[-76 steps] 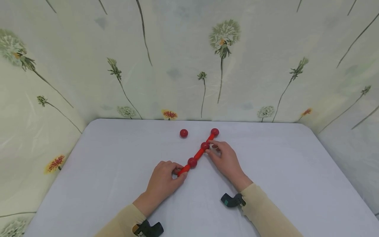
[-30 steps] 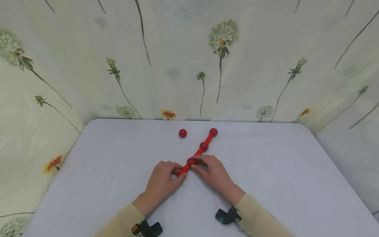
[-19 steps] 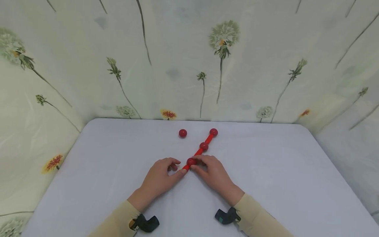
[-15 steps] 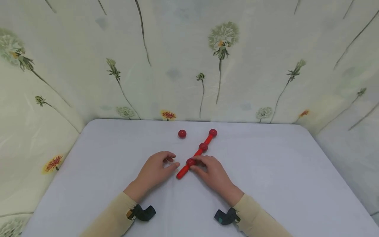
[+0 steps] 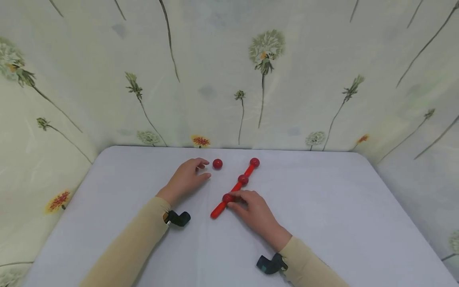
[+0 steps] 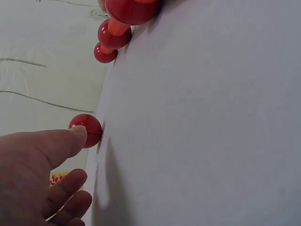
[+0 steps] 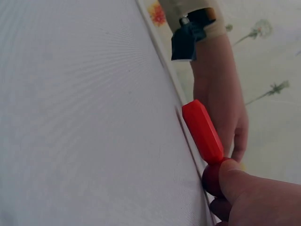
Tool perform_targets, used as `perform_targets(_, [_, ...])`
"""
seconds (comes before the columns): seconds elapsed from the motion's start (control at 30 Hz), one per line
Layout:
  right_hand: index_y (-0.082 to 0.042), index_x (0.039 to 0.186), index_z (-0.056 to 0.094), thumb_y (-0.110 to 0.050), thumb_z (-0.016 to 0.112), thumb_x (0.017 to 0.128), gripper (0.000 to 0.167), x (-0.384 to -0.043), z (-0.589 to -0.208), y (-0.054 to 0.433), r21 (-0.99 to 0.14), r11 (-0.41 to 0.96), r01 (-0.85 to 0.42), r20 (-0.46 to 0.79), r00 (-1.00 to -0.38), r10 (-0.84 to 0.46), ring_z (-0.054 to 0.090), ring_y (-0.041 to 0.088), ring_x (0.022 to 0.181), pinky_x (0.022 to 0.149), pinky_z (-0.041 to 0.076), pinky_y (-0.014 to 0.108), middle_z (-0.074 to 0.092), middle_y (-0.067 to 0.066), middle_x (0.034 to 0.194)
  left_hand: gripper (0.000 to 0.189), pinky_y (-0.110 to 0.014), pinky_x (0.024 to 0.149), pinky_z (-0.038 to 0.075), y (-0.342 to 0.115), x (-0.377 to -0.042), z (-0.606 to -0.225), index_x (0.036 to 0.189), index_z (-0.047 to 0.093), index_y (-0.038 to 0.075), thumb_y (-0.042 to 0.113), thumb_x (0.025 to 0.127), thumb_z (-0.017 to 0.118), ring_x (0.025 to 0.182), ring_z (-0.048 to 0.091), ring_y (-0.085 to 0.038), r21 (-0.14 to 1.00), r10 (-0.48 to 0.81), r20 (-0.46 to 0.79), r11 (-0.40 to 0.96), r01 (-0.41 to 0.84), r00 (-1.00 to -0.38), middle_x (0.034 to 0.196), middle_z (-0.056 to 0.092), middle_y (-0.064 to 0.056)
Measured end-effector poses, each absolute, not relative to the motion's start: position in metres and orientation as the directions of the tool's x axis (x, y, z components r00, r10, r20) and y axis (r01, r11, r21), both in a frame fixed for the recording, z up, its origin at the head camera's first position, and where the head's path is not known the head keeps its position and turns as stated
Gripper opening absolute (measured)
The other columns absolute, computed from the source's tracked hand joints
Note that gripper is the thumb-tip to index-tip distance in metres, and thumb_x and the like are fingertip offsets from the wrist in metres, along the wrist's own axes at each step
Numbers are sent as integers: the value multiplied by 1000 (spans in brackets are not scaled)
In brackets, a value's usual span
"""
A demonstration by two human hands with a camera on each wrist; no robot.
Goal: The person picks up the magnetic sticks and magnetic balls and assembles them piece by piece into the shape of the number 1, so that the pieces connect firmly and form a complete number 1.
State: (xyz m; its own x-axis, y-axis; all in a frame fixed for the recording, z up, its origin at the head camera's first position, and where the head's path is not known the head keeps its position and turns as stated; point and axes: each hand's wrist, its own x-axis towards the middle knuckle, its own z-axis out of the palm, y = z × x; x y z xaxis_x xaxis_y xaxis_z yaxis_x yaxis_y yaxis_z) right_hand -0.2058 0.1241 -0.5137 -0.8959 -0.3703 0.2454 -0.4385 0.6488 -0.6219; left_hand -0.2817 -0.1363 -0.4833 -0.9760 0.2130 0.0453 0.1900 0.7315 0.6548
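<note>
A chain of dark red balls joined by bright red rods lies slantwise on the white table. My right hand [image 5: 256, 211] pinches its nearest ball [image 5: 228, 198] between thumb and fingers. From that ball a rod [image 7: 203, 132] with a free end sticks out toward the near left. Farther along sit the middle ball [image 5: 243, 179] and the far end ball [image 5: 254, 162]. My left hand [image 5: 186, 177] is beside a loose red ball [image 5: 217, 164], fingers spread a little, a small gap between. In the left wrist view the thumb overlaps this loose ball [image 6: 89, 134].
The white table [image 5: 322, 207] ends at a far edge against a flower-printed cloth backdrop [image 5: 215, 71]. A dark wrist camera [image 5: 179, 218] is strapped to the left sleeve, and another wrist camera [image 5: 270, 264] to the right one.
My left hand has let go of the chain's near rod and moved away toward the loose ball. The right hand, earlier at the middle ball, has shifted to the nearest ball and stays there.
</note>
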Motion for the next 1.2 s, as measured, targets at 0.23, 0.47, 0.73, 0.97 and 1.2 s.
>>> perform_targets(0.23, [-25, 122, 68, -31, 75, 89, 34, -205, -514, 123, -614, 635, -470, 271, -880, -389, 56, 3, 93, 81, 51, 30, 65, -17, 106, 46, -41, 95, 46, -132, -304, -489, 132, 59, 18, 30, 90, 73, 107, 57, -22, 639, 284, 77, 721, 266, -956, 118, 62, -4])
perform_targets(0.47, [-24, 122, 68, -30, 76, 88, 35, -204, -513, 122, -614, 631, -475, 283, -878, -386, 58, 4, 94, 82, 52, 31, 66, -17, 107, 54, -41, 99, 44, -125, -316, -486, 138, 55, 17, 29, 90, 74, 114, 56, -23, 633, 327, 34, 724, 273, -944, 123, 62, -6])
perform_targets(0.73, [-25, 121, 69, -30, 76, 89, 33, -204, -512, 123, -628, 629, -458, 264, -886, -382, 57, 1, 95, 83, 51, 28, 65, -20, 106, 49, -40, 100, 43, -120, -320, -486, 136, 58, 19, 32, 91, 72, 115, 53, -21, 605, 343, 27, 742, 288, -939, 123, 60, -5])
perform_targets(0.97, [-24, 120, 69, -30, 76, 88, 33, -204, -512, 124, -616, 631, -472, 283, -880, -382, 57, 2, 94, 82, 51, 29, 66, -20, 105, 39, -38, 93, 46, -118, -319, -487, 124, 64, 16, 30, 90, 74, 105, 55, -20, 617, 328, 65, 729, 296, -942, 115, 61, -3])
perform_targets(1.2, [-25, 119, 69, -30, 76, 88, 32, -205, -512, 125, -619, 635, -462, 269, -884, -381, 57, 2, 94, 83, 51, 29, 65, -20, 104, 34, -39, 93, 46, -119, -310, -489, 112, 63, 16, 32, 87, 78, 103, 56, -20, 652, 266, 73, 717, 248, -961, 110, 63, -1])
